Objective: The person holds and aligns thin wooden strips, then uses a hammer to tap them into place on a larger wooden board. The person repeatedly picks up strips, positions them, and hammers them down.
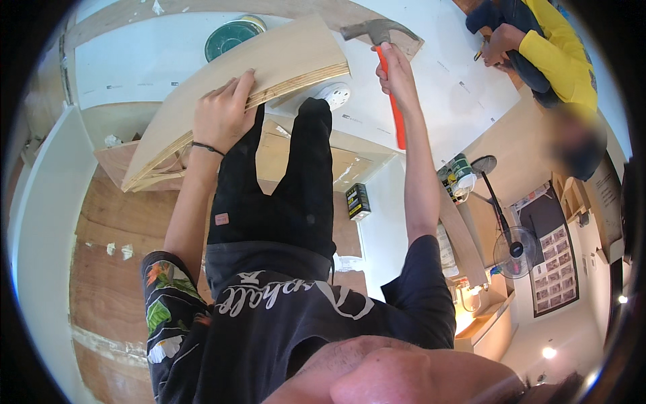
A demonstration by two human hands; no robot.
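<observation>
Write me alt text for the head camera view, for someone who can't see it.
Seen from above, a person's right hand grips an orange-handled steel claw hammer while the left hand presses on a tilted pale plywood board. Another person in a yellow sleeve works at the white sheet-covered surface nearby.

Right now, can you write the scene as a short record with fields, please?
left hand: pressed flat on the plywood board, near its layered edge
right hand: gripping the orange handle of a hammer, steel head raised above the board's far corner
board: tilted, resting on a wooden frame
behind board: green round tin; white round disc
surface: white sheet over the workbench
other person: yellow sleeve, top right, hands busy at the sheet's edge
also: standing fan, small black box
</observation>
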